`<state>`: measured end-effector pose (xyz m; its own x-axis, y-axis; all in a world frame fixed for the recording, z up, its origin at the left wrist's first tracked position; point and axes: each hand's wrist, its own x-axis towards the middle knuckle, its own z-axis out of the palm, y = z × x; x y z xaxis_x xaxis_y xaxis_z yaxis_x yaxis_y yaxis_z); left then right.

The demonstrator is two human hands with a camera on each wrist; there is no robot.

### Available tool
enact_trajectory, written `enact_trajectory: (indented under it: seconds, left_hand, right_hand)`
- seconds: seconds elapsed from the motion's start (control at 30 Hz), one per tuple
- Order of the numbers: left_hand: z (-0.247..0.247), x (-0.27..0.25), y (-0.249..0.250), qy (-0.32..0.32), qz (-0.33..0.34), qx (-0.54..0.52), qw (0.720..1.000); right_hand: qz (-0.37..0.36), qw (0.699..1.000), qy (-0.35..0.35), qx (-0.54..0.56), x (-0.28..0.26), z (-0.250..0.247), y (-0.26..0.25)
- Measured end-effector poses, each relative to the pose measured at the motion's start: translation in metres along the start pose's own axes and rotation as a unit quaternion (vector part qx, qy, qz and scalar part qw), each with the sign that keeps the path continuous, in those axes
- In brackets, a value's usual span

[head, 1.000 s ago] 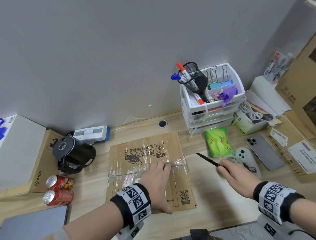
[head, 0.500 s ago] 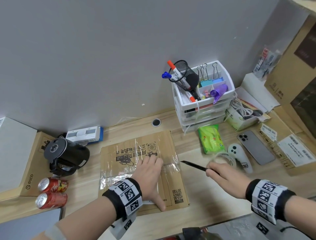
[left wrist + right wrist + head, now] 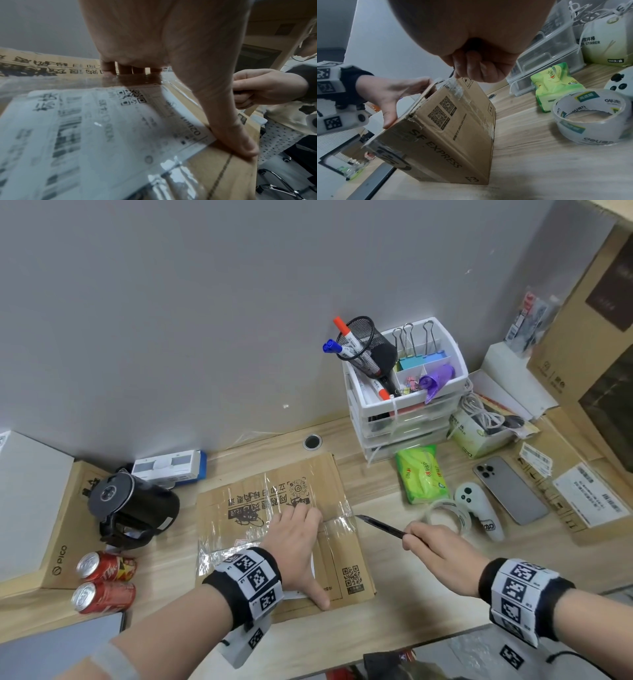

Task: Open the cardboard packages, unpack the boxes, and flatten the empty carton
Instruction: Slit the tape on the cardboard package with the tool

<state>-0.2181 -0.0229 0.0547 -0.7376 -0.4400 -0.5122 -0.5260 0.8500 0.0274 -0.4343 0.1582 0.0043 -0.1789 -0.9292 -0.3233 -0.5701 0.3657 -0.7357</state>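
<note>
Wooden desk (image 3: 394, 587) | our left hand (image 3: 294, 546) presses flat on the carton (image 3: 322, 481) | our right hand (image 3: 442, 556) grips a knife (image 3: 378, 523) at its taped seam.

A light wooden desk (image 3: 404, 611) carries a taped brown cardboard box (image 3: 346, 546), 2 red soda cans (image 3: 104, 582), a black kettle (image 3: 133, 508), a clear tape roll (image 3: 448, 515) and a grey phone (image 3: 510, 489).

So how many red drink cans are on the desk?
2. Both red drink cans lie on their sides at the desk's left edge, near the black kettle: one farther back, one nearer the person.
</note>
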Motion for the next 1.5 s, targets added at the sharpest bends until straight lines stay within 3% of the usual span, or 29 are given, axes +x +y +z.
enact_trajectory:
  seconds: [0.33,0.57,0.93,1.17,1.5]
  left_hand:
    - [0.000,0.002,0.000,0.000,0.002,0.005,1.000]
    - [0.000,0.004,-0.003,-0.007,0.000,0.000,1.000]
    - [-0.001,0.002,0.001,-0.008,0.001,0.018,1.000]
    - [0.002,0.003,0.000,-0.009,-0.001,0.032,0.999]
    - [0.000,0.005,-0.001,-0.014,0.000,0.030,0.999]
  right_hand:
    - [-0.010,1.000,0.012,0.004,-0.004,0.006,-0.005]
    - [-0.046,0.996,-0.056,-0.042,-0.015,0.008,-0.008]
    - [0.040,0.992,0.066,0.104,0.005,0.007,-0.006]
    - [0.021,0.994,0.070,0.087,0.028,0.016,-0.016]
    - [-0.002,0.998,0.028,0.051,0.017,0.011,-0.012]
